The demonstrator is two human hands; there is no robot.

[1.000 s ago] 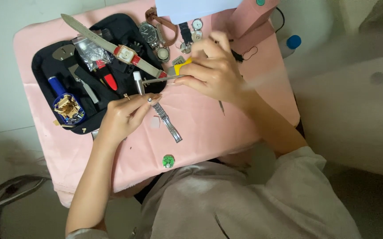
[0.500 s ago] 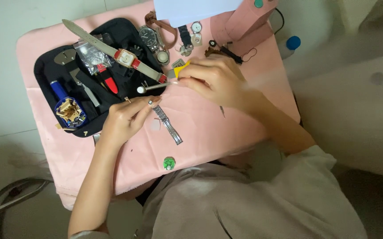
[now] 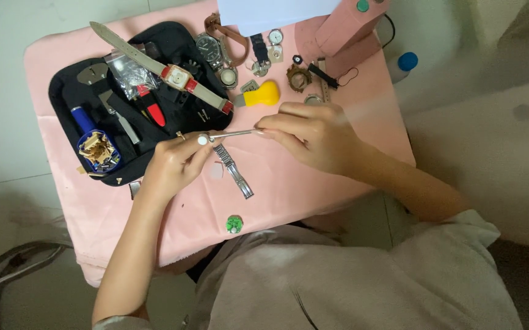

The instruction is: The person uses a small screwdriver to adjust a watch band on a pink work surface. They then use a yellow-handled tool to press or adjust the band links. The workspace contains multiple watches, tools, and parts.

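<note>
My left hand (image 3: 176, 164) and my right hand (image 3: 313, 135) meet over a pink-covered table (image 3: 313, 183). Between them they hold a thin silver tool (image 3: 234, 134) with a small white knob at its left end. My left fingers pinch the knob end, my right fingers pinch the other end. A silver metal watch band (image 3: 235, 173) lies on the cloth just below the tool, partly under my left fingers. A yellow-handled tool (image 3: 261, 96) lies just above my right hand.
A black open tool case (image 3: 72, 98) at the left holds a red and white strap watch (image 3: 178, 77), a blue-handled tool (image 3: 83, 119) and small parts. Loose watches and watch parts (image 3: 223, 52) lie along the far edge. A small green piece (image 3: 234, 223) sits near the front edge.
Both hands have shifted slightly, and the thin tool now lies level between them. The yellow-handled tool, earlier partly hidden by my right hand, is uncovered.
</note>
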